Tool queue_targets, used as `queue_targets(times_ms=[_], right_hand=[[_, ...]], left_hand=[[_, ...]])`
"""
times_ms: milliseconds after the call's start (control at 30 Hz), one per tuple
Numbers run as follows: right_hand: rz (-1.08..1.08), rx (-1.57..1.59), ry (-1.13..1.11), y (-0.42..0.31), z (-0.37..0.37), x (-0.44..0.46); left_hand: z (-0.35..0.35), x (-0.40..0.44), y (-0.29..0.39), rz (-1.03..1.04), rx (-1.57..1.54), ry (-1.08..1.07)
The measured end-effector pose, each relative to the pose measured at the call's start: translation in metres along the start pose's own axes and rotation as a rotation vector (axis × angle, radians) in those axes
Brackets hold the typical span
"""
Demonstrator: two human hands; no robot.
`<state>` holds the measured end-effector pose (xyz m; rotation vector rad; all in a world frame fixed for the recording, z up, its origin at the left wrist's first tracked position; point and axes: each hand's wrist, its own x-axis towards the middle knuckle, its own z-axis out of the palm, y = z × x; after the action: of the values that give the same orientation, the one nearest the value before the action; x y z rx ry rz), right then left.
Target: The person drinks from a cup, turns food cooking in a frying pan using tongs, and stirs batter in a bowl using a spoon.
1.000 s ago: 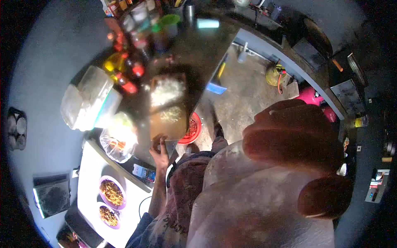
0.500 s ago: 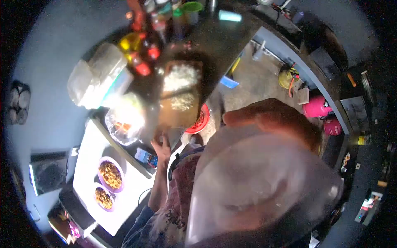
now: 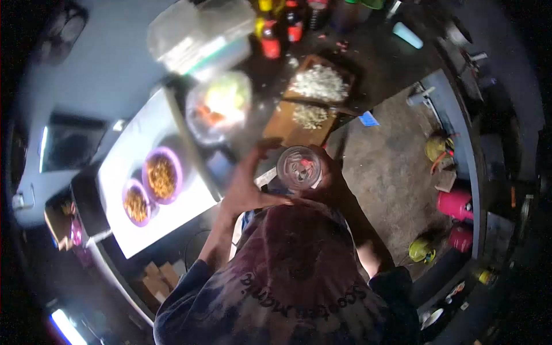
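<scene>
A clear drinking glass (image 3: 298, 168) is held upright in front of my shirt, seen from above, with a reddish patch showing inside it. My right hand (image 3: 332, 178) is wrapped round its right side. To the left of the glass my left hand (image 3: 250, 187) has its thumb and fingers spread apart; it holds nothing. Just beyond the glass lies a wooden cutting board (image 3: 282, 123) with chopped pale pieces (image 3: 310, 116) on it. Behind that, a brown tray (image 3: 352, 77) carries a heap of chopped white pieces (image 3: 320, 83).
A clear bag with orange and green contents (image 3: 218, 106) sits left of the board. Two purple-rimmed dishes of food (image 3: 161, 175) stand on a white surface (image 3: 118, 230). Red-labelled bottles (image 3: 270, 46) are at the back. Pink gas cylinders (image 3: 454, 204) stand on the floor at right.
My right hand has lowered the glass from close to the camera to chest height. My left hand has come up beside it, fingers spread. The view has tilted down toward my shirt.
</scene>
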<state>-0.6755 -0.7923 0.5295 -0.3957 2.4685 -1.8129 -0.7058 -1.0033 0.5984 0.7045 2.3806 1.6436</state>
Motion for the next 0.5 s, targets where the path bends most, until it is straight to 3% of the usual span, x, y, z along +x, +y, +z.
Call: queue_targets(times_ms=[100, 167, 233, 300, 500], right_hand=[[0.081, 0.137, -0.096, 0.010, 0.017, 0.009], [0.055, -0.010, -0.089, 0.033, 0.034, 0.008], [0.056, -0.060, -0.143, 0.056, 0.048, 0.009], [-0.081, -0.055, -0.142, 0.064, 0.059, 0.014], [0.004, -0.086, -0.226, 0.090, 0.082, 0.021]], left_hand=[[0.006, 0.004, 0.003, -0.036, 0.187, -0.119], [0.016, -0.004, -0.018, -0.092, 0.248, -0.142], [0.023, -0.011, -0.042, -0.096, 0.279, -0.121], [0.024, -0.016, -0.056, -0.097, 0.310, -0.102], [0.027, -0.021, -0.080, -0.108, 0.436, -0.019]])
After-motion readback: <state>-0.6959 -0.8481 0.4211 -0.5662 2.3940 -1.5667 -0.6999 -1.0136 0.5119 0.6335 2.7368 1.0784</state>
